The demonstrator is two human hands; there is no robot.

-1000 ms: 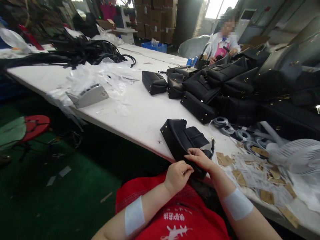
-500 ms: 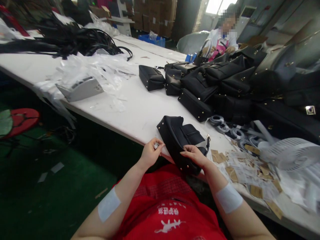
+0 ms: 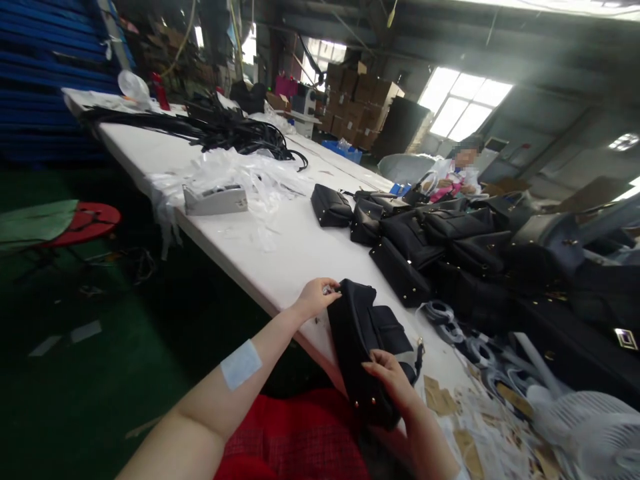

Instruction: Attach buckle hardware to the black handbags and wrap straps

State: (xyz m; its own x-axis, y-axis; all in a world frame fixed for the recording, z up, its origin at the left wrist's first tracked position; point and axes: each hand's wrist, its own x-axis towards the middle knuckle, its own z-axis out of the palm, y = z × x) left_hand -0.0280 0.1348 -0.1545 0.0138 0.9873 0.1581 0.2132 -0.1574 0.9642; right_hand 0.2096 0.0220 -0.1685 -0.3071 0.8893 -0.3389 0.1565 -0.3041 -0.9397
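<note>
A black handbag (image 3: 356,333) lies tilted on its side at the table's edge, with gold studs on its base. My left hand (image 3: 317,298) is closed around a small crumpled, whitish, shiny bit (image 3: 329,290), too small to name. Its fingertips are at the bag's far upper corner; whether they touch it I cannot tell. My right hand (image 3: 393,377) is closed on the near part of the handbag, thumb and fingers at its side. A short strap with a gold buckle (image 3: 419,347) sticks out beyond the bag on the right.
Several black handbags (image 3: 400,267) are piled at the right. Nearer are rolled grey cords (image 3: 450,330), brown tags (image 3: 440,395) and a white fan (image 3: 595,427). A grey tape dispenser (image 3: 217,200), plastic strips and black straps (image 3: 240,137) lie left. A co-worker (image 3: 457,177) sits across.
The camera view has tilted up, so things appear lower. My left hand has moved from beside the handbag's lower left edge to its far upper corner. My right hand stays on the bag.
</note>
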